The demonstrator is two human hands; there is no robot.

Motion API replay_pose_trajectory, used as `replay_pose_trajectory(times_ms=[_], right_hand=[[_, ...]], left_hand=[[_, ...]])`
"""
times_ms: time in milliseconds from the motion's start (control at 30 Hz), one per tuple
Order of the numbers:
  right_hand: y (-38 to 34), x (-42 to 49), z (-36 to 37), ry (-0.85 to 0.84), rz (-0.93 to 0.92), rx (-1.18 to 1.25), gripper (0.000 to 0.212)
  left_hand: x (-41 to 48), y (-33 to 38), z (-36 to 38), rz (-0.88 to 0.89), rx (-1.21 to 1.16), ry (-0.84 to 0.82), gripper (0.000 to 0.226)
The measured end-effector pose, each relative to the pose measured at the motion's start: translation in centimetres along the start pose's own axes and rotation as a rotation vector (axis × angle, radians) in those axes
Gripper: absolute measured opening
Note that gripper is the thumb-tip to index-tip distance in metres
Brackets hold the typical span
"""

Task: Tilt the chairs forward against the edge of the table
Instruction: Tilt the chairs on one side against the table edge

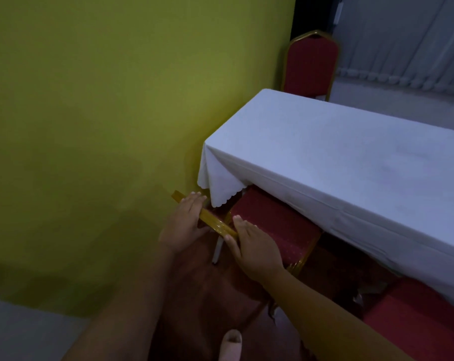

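Observation:
A red padded chair with a gold metal frame (272, 220) leans forward under the near edge of the table, which is covered with a white cloth (337, 152). My left hand (186, 220) grips the gold top rail of the chair's back (220, 227). My right hand (254, 246) holds the same rail further right, thumb under it and fingers lying on the red padding. A second red chair (416, 316) is at the lower right, partly under the cloth. A third red chair (310, 65) stands upright at the table's far end.
A yellow-green wall (103, 113) runs close along the left, right beside the table's end. A white table leg (218, 250) shows below the cloth corner. My slippered foot (231, 345) is on the dark floor. Pale curtains (403, 48) hang at the back right.

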State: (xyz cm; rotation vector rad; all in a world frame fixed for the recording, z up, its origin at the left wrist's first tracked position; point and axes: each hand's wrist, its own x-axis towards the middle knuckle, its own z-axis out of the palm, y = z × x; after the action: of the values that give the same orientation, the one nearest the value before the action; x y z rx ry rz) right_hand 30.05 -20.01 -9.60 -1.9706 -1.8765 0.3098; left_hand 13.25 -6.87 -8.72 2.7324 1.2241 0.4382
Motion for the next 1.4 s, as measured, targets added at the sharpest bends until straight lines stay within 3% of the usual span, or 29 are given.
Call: replay_pose_trajectory(times_ms=[167,300,433,633,800,1067,1400], right_hand=[[1.9,1.6,-0.7,0.017,-0.004,-0.041,0.072],[3.7,2.5,-1.5,0.033,-0.006,-0.085,0.067],[4.5,3.1,-1.9,0.079,0.009,-0.165,0.069],[3.4,3.5,-0.3,0.206,0.146,-0.206,0.067],[2.4,5.0,0.1,0.273,0.171,-0.206,0.066],[4.8,5.7,-1.3,0.226,0.121,-0.229,0.07],[4.5,5.7,-0.9,0.254,0.192,-0.235,0.071]], left_hand=[[1.9,0.3,0.4,0.044,0.0,0.016,0.076],[4.2,-0.3,-0.1,0.192,0.032,-0.047,0.061],[6.4,-1.5,-0.4,0.24,0.033,-0.081,0.062],[7.7,-3.8,0.1,0.375,-0.02,-0.055,0.058],[8.7,-5.5,0.2,0.333,-0.049,-0.069,0.059],[9.7,-4.7,0.5,0.266,-0.055,-0.083,0.06],[9.7,-4.3,1.1,0.26,-0.038,-0.075,0.07]])
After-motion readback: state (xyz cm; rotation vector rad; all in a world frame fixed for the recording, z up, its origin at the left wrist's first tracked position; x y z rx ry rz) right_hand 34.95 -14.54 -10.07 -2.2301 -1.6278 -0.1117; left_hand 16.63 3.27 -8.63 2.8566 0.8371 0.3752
